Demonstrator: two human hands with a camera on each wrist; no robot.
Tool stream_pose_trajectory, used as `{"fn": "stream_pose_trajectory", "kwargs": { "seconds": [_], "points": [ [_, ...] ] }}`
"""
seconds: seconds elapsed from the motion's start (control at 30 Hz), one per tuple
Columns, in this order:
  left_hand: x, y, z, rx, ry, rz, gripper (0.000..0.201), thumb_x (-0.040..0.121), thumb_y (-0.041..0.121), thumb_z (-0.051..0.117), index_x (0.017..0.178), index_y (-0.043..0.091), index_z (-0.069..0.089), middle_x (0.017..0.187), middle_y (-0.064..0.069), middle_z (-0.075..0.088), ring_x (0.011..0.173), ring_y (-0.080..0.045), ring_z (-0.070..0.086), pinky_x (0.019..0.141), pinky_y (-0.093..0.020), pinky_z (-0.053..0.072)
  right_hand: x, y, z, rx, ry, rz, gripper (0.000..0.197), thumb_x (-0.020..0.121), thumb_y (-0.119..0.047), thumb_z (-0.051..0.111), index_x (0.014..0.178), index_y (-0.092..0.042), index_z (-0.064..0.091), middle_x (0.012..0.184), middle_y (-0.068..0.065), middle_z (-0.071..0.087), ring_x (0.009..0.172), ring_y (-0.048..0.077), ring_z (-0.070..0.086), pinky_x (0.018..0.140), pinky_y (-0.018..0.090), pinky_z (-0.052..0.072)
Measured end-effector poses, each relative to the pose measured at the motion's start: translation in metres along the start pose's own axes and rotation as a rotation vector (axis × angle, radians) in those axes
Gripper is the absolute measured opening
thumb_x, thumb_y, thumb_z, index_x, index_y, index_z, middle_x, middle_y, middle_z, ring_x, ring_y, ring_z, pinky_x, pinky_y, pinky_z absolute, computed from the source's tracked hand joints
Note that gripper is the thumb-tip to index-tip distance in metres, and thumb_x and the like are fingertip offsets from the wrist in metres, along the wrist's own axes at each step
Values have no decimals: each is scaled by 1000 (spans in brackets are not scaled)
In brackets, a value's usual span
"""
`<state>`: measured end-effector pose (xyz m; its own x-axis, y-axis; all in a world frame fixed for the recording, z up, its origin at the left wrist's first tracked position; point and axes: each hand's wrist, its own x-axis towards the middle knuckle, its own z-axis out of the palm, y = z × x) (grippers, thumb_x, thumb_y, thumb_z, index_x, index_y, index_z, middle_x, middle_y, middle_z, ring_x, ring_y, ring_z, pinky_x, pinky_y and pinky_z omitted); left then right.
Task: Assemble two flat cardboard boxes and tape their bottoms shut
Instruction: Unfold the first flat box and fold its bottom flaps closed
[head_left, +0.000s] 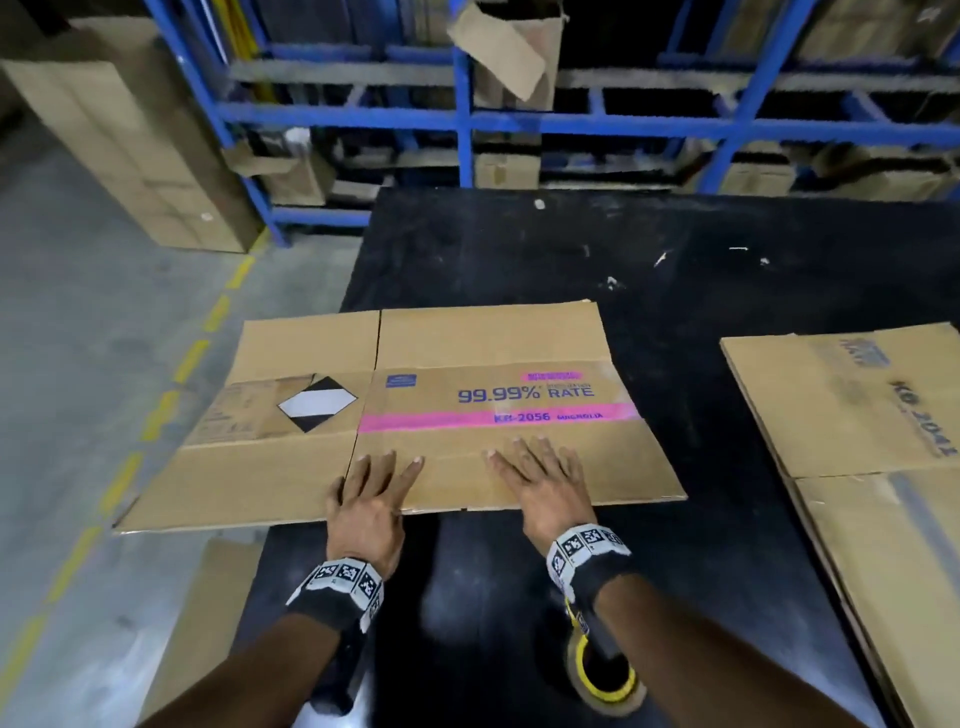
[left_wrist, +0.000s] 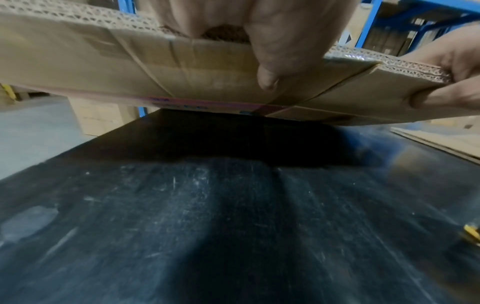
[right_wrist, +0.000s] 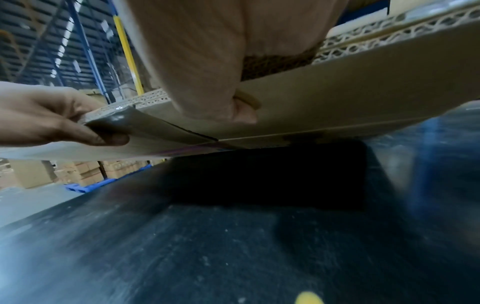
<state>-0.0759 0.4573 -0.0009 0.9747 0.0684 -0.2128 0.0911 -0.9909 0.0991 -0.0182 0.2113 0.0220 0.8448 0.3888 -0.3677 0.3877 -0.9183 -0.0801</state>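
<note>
From the head camera, a flattened cardboard box (head_left: 415, 415) printed "99.99% RATE" lies across the near-left part of a black table (head_left: 675, 260), its left end overhanging the edge above the floor. The left hand (head_left: 366, 499) and the right hand (head_left: 545, 483) both sit at its near edge with fingers spread flat on top, probably because that edge is the easiest to lift. A second flat box (head_left: 857, 415) waits to the right, well apart, and a roll of tape (head_left: 605, 675) with a yellow core lies near the person, below the right wrist, likely kept close for sealing the bottoms. The left wrist view shows what the head camera hides: the left thumb (left_wrist: 270, 72) is under the board, so the hand pinches the near edge between thumb and fingers, and that edge is raised clear of the table. The right wrist view shows the same grip, the right thumb (right_wrist: 239, 111) pressed to the underside with the corrugated edge above it. Holding both thumbs beneath suggests a lift to open the box upright; assembly has barely begun.
</note>
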Motion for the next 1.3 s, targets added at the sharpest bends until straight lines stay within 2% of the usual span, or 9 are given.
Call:
{"fn": "stream_pose_trajectory", "kwargs": {
  "seconds": [0.2,0.37,0.47,0.57,0.77,1.0,1.07,1.17,1.3],
  "points": [
    [34,20,22,-21,-35,80,89,78,14,67,155,49,37,160,6,45,150,-36,37,113,-55,34,22,41,23,40,-33,118,94,87,-10,56,159,-43,5,169,1,0,154,30,0,122,55,5],
    [62,41,37,-40,-121,149,86,89,20,62,158,52,23,169,7,26,158,-32,17,121,-53,21,17,89,41,73,-57,133,99,84,-44,67,159,-42,3,169,1,1,155,26,2,123,48,13],
    [70,52,40,-39,-229,211,98,86,51,70,159,55,5,171,6,11,157,-29,8,124,-51,17,10,125,55,132,-84,166,112,72,-66,71,159,-39,6,168,3,2,155,27,2,121,49,21],
    [81,61,39,-8,-267,293,123,70,71,77,159,53,-6,170,7,-1,158,-27,1,126,-50,12,5,158,59,137,-86,210,120,65,-68,76,160,-33,11,167,2,3,154,27,3,119,48,24],
    [105,73,35,52,-366,342,119,79,59,77,159,50,-11,172,3,-14,159,-26,-13,129,-51,-1,5,175,60,119,-127,174,115,65,-63,73,159,-34,13,164,3,0,152,30,1,118,54,23],
    [98,76,31,30,-277,393,105,86,64,61,160,48,-11,174,0,-5,160,-27,-8,124,-65,-2,-6,163,61,124,40,117,90,74,-58,39,157,-27,23,161,1,24,149,30,18,118,60,15],
    [99,79,24,45,-259,319,106,89,46,67,158,52,-14,173,2,-6,160,-30,-7,120,-72,-2,-8,158,61,110,44,105,88,74,-57,32,156,-26,24,160,3,28,148,32,21,117,63,16],
    [96,84,10,122,-257,223,97,94,8,46,157,56,-9,173,5,-2,159,-37,-3,120,-74,6,-10,151,51,94,95,180,85,75,-52,54,152,-28,29,156,7,32,142,39,29,113,71,18],
    [87,88,-11,136,-150,216,93,94,3,36,157,59,-4,173,9,7,160,-35,1,121,-70,12,-13,149,18,55,104,375,97,69,-38,78,143,-35,16,149,13,25,136,47,28,99,84,23]
  ]
}}
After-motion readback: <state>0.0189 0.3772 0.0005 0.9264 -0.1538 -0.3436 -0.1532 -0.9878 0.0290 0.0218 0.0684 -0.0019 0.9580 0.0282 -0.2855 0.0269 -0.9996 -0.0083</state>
